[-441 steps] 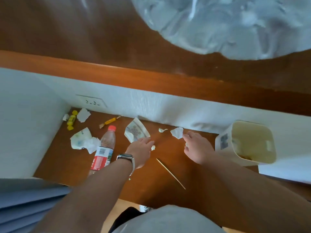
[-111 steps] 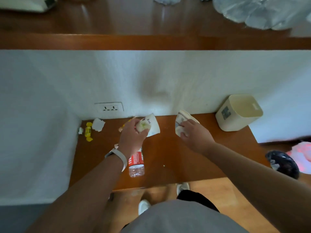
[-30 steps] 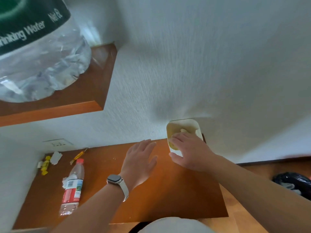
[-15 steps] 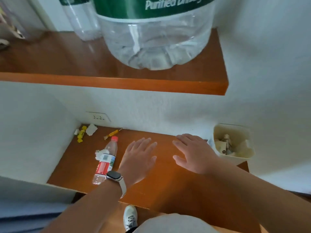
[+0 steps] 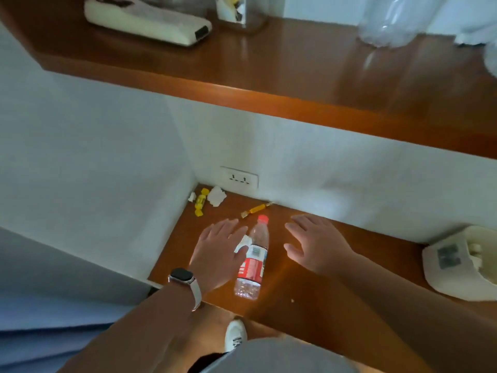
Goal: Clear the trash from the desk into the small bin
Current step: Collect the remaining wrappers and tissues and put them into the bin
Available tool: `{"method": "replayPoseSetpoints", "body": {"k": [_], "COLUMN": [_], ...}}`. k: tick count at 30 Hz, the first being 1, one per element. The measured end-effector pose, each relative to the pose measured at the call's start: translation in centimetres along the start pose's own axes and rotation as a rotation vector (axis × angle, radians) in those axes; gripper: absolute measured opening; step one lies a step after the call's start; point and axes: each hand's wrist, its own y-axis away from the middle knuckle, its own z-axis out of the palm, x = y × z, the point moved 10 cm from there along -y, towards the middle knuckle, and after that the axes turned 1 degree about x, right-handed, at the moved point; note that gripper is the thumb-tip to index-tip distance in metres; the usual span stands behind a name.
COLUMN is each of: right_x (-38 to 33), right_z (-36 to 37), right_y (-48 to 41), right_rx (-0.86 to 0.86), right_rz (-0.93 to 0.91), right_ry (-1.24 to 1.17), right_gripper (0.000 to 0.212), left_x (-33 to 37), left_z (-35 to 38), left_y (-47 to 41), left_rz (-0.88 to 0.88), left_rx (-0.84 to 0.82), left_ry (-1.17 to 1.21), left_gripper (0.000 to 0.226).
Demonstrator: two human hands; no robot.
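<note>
Bottle [image 5: 252, 261] lay sideways on desk [image 5: 376, 246]. Left hand [image 5: 217, 254] just left of it, right hand [image 5: 314, 244] just right, both flat, spread, empty, likely flanking it to lift. Wrappers [image 5: 200, 201] beyond its cap; small bin [image 5: 454, 267] well right

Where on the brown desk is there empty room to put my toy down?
Bare desk lies between the right hand and the bin. Crowded spots: the back left corner with yellow wrappers and tissue, and around the bottle beside the left hand.
</note>
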Motion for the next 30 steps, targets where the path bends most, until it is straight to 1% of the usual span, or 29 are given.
{"method": "replayPoseSetpoints", "body": {"k": [3,7,10,15,18,20,23,25,27,28,29,30], "right_x": [-2.3,-3.8,-3.7,-3.0,-1.0,0.5,1.8,1.8,1.3,1.0,0.7,0.3], "right_z": [1.0,1.9,2.8,3.9,5.8,6.9,8.3,9.2,9.9,10.3,10.6,10.9], "right_y": [-2.2,-4.7,-6.6,-10.2,-13.1,-15.0,-16.8,-17.8,-18.8,-19.2,-19.6,-19.9], "right_rx": [-0.020,-0.027,-0.035,0.002,-0.070,-0.119,-0.175,-0.220,-0.273,-0.300,-0.329,-0.351], "right_rz": [0.023,0.007,-0.013,-0.027,0.098,0.164,0.163,0.155,0.142,0.139,0.138,0.132], "right_ry": [0.002,0.023,0.026,0.036,-0.099,-0.168,-0.179,-0.214,-0.246,-0.252,-0.238,-0.219], "right_gripper": [0.056,0.051,0.049,0.029,0.030,0.031,0.038,0.040,0.034,0.027,0.017,0.012], "left_x": [-4.1,-7.0,-7.8,-7.5,-7.1,-6.9,-6.4,-6.4,-6.5,-6.4,-6.3,-6.3], "left_z": [1.4,3.2,5.0,8.0,9.6,10.3,11.7,12.6,13.2,13.3,13.3,13.2], "left_y": [0.6,0.4,-0.4,-1.9,-3.2,-3.7,-3.9,-3.6,-3.3,-3.2,-3.1,-3.0], "left_rz": [-0.033,-0.057,-0.046,-0.078,-0.116,-0.113,-0.033,-0.011,-0.001,0.011,0.025,0.035], "left_rx": [-0.035,-0.088,-0.132,-0.179,-0.187,-0.191,-0.224,-0.249,-0.258,-0.252,-0.237,-0.214], "left_ry": [0.031,0.080,0.112,0.201,0.265,0.259,0.211,0.197,0.197,0.192,0.180,0.170], "left_gripper": [0.043,0.046,0.046,0.045,0.048,0.047,0.047,0.049,0.049,0.047,0.043,0.039]}}
